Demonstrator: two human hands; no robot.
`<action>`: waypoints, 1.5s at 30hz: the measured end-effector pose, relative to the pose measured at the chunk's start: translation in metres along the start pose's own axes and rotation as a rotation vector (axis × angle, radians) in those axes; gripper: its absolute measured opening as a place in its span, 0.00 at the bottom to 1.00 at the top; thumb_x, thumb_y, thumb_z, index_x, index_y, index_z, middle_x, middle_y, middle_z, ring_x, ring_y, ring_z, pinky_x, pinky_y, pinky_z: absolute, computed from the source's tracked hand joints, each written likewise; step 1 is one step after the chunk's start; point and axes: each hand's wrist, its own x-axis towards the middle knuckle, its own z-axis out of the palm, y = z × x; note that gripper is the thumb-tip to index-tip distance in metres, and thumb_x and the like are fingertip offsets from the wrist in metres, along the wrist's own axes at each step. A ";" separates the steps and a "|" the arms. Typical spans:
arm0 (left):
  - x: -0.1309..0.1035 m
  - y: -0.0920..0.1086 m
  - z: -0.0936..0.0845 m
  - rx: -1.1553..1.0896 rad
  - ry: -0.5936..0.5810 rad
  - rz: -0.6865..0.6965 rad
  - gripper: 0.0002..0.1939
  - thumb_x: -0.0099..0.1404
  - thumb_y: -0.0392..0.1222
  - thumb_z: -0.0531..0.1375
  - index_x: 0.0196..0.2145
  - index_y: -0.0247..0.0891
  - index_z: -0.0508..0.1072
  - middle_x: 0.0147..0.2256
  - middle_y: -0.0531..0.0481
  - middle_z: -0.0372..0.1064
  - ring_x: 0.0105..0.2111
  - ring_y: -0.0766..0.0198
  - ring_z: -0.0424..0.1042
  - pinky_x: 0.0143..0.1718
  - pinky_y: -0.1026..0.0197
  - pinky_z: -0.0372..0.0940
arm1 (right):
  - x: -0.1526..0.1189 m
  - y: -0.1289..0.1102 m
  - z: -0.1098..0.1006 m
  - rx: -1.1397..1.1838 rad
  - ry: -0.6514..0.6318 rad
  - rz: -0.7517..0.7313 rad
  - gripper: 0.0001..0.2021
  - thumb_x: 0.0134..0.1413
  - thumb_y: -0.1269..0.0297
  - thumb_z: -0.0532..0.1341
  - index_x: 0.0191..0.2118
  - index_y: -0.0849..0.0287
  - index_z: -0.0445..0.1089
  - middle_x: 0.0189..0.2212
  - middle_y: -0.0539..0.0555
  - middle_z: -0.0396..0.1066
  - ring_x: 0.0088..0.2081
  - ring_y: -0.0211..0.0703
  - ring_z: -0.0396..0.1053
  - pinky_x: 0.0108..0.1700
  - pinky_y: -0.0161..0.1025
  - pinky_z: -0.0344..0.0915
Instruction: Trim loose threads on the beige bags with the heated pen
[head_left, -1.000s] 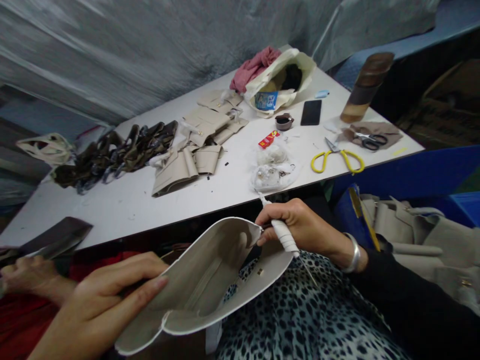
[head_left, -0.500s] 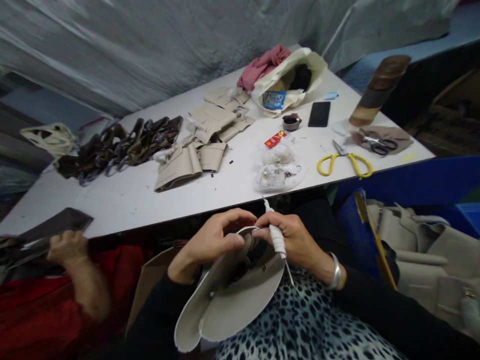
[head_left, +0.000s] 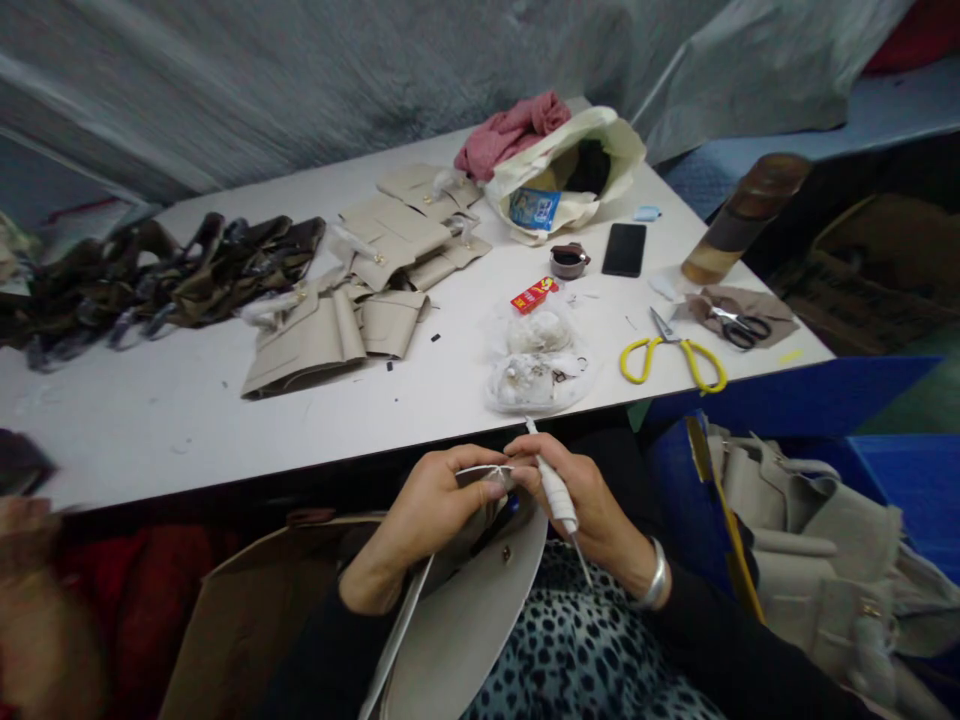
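Observation:
A beige leather-like bag piece [head_left: 469, 610] with rounded flaps and a small metal fitting hangs over my lap. Its top edge is pinched between the thumb and fingers of my left hand [head_left: 420, 515]. In my right hand [head_left: 596, 505] lies an awl [head_left: 557, 497] with a white wrapped handle, its thin metal shaft pointing down toward my lap. The fingertips of that hand also touch the bag piece's top edge, close to my left fingertips. What exactly the fingertips pinch there is too small to make out.
On the white table [head_left: 450, 400] lie beige bag parts [head_left: 307, 345], dark brown bag parts [head_left: 210, 270], a plastic bag [head_left: 536, 380], yellow-handled scissors [head_left: 671, 350], a phone [head_left: 624, 249] and a bottle [head_left: 742, 220]. A blue bin [head_left: 694, 520] stands at right; a co-worker's hand [head_left: 26, 535] shows at left.
The view has turned right, so the table things and co-worker sit further left. My fingertips have drawn closer together at the bag piece's edge, and the flaps hang lower.

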 end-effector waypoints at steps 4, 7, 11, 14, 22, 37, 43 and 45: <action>0.019 -0.009 0.003 -0.058 -0.035 -0.036 0.13 0.62 0.44 0.68 0.44 0.42 0.86 0.43 0.46 0.84 0.45 0.50 0.80 0.54 0.51 0.70 | 0.004 0.013 -0.014 -0.078 -0.002 -0.063 0.29 0.73 0.41 0.57 0.68 0.52 0.67 0.47 0.56 0.81 0.47 0.47 0.79 0.52 0.43 0.74; 0.032 -0.012 0.006 -0.106 -0.016 -0.113 0.12 0.61 0.44 0.68 0.41 0.40 0.86 0.39 0.46 0.84 0.41 0.52 0.81 0.47 0.53 0.71 | 0.009 0.016 -0.025 -0.213 0.073 -0.084 0.31 0.72 0.38 0.55 0.68 0.52 0.69 0.49 0.59 0.79 0.50 0.51 0.78 0.53 0.47 0.74; 0.043 -0.015 0.005 -0.085 0.069 -0.191 0.11 0.60 0.48 0.69 0.35 0.38 0.84 0.31 0.48 0.82 0.32 0.57 0.77 0.38 0.57 0.68 | 0.020 0.022 -0.039 -0.301 0.320 -0.045 0.20 0.75 0.48 0.58 0.59 0.55 0.75 0.44 0.57 0.78 0.44 0.48 0.77 0.49 0.44 0.73; 0.048 -0.016 0.009 -0.061 0.107 -0.173 0.10 0.60 0.48 0.68 0.32 0.38 0.82 0.29 0.49 0.79 0.30 0.58 0.75 0.38 0.58 0.67 | 0.029 0.033 -0.044 -0.271 0.466 0.082 0.14 0.71 0.51 0.63 0.51 0.55 0.74 0.36 0.51 0.77 0.35 0.43 0.75 0.41 0.40 0.72; 0.054 -0.014 0.028 0.036 0.126 -0.108 0.06 0.62 0.43 0.66 0.31 0.39 0.79 0.30 0.49 0.79 0.34 0.56 0.75 0.41 0.56 0.66 | 0.045 0.047 -0.045 -0.334 0.534 -0.043 0.10 0.71 0.56 0.64 0.45 0.57 0.76 0.39 0.55 0.79 0.41 0.48 0.77 0.49 0.46 0.74; 0.058 -0.022 0.017 -0.041 0.083 -0.148 0.09 0.61 0.47 0.66 0.34 0.39 0.81 0.30 0.50 0.79 0.32 0.58 0.74 0.37 0.58 0.65 | 0.052 0.055 -0.045 -0.574 0.407 -0.241 0.04 0.73 0.66 0.63 0.47 0.57 0.75 0.41 0.56 0.79 0.43 0.47 0.78 0.49 0.43 0.72; 0.058 -0.024 0.014 -0.020 0.094 -0.143 0.08 0.60 0.46 0.67 0.33 0.39 0.80 0.31 0.51 0.79 0.33 0.58 0.74 0.40 0.58 0.64 | 0.054 0.055 -0.046 -0.572 0.392 -0.226 0.04 0.73 0.65 0.62 0.47 0.57 0.75 0.40 0.55 0.79 0.42 0.47 0.78 0.48 0.45 0.72; 0.057 -0.024 0.014 -0.025 0.087 -0.155 0.09 0.60 0.46 0.67 0.34 0.39 0.81 0.30 0.51 0.78 0.32 0.59 0.73 0.38 0.58 0.64 | 0.053 0.056 -0.046 -0.535 0.391 -0.208 0.04 0.73 0.65 0.63 0.47 0.56 0.75 0.40 0.55 0.79 0.43 0.47 0.78 0.48 0.44 0.72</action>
